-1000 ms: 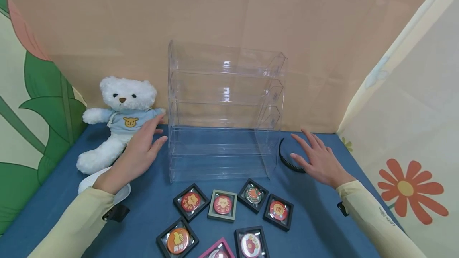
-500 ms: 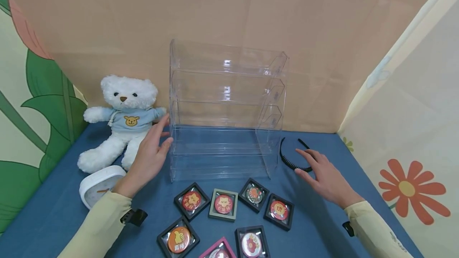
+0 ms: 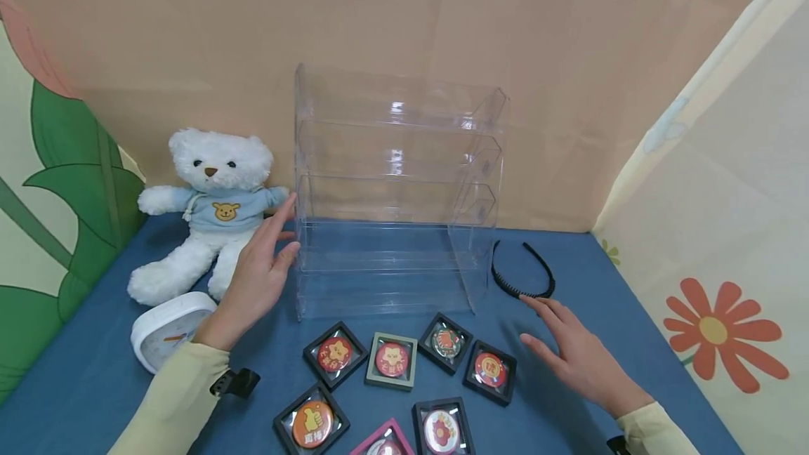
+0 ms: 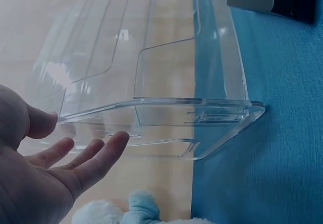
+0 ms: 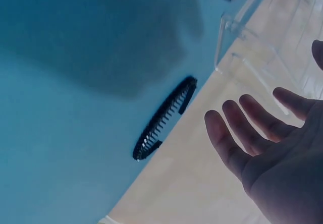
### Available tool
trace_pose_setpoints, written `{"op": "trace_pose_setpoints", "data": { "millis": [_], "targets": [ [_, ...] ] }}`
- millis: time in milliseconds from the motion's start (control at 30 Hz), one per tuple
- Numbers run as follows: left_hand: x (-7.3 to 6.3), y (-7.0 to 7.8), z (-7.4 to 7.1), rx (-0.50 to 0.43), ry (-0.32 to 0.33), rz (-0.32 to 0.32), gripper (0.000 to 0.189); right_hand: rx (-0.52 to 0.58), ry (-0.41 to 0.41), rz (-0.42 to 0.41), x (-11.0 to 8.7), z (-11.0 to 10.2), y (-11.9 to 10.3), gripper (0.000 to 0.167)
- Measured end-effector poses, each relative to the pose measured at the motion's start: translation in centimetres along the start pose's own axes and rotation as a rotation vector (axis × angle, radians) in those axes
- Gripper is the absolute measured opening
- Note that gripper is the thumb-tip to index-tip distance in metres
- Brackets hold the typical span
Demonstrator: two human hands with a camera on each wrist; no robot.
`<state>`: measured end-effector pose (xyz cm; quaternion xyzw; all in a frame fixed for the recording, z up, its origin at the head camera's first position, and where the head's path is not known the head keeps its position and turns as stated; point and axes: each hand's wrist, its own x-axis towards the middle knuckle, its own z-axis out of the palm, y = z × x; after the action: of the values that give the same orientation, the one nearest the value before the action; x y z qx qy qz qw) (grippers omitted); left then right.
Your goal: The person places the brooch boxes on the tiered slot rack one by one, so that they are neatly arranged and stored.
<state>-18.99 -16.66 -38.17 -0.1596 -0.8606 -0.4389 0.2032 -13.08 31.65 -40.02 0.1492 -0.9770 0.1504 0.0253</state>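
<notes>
Since the clear tiered plastic rack (image 3: 395, 199) stands upright behind the framed badges (image 3: 392, 360), just beside the black headband (image 5: 157, 115), I'd worry that a shove from the left hand (image 3: 258, 283), fingers apart at its side, could slide it onto the headband; the right hand (image 3: 578, 358), fingers likewise apart, holds nothing.

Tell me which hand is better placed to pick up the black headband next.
Probably the right hand: it holds nothing and is close to the headband. The left hand is farther away, at the clear shelf's opposite side.
</notes>
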Motion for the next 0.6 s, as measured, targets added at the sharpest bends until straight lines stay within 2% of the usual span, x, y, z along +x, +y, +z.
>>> {"op": "trace_pose_setpoints", "data": {
  "millis": [233, 600],
  "targets": [
    [0.0, 0.1, -0.2, -0.001, 0.0, -0.007, 0.076, 0.037, -0.035, 0.059, -1.4, 0.8, -0.6, 0.07],
    [0.1, 0.1, -0.2, -0.013, -0.015, -0.023, 0.077, 0.104, -0.182, 0.223, -2.6, 1.6, -0.8, 0.083]
  ]
}}
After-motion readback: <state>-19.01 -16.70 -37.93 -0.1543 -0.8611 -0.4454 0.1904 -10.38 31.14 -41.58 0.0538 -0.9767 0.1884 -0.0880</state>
